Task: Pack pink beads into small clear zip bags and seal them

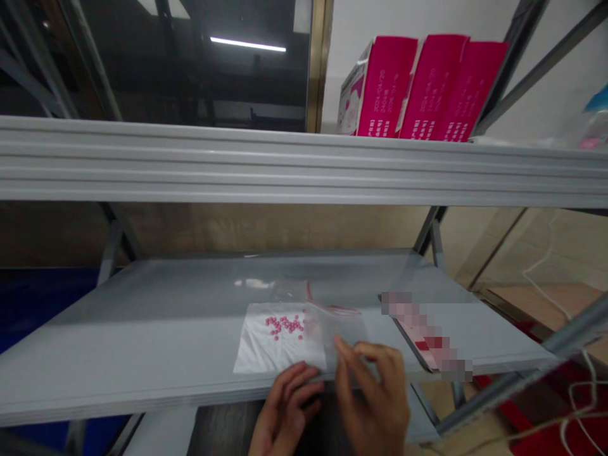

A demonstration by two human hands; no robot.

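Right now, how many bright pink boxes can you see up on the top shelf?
3, side by side on the upper shelf, right of the window frame: the left box, the middle box and the right box. Others could be hidden behind them.

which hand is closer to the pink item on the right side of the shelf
Right. The right hand is to the left of the pink item, apart from it; the left hand is farther left, by the white sheet's near edge.

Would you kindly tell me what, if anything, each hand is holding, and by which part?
The left hand holds nothing visible. The right hand is at the clear, red-striped plastic bag; whether it grips anything cannot be told.
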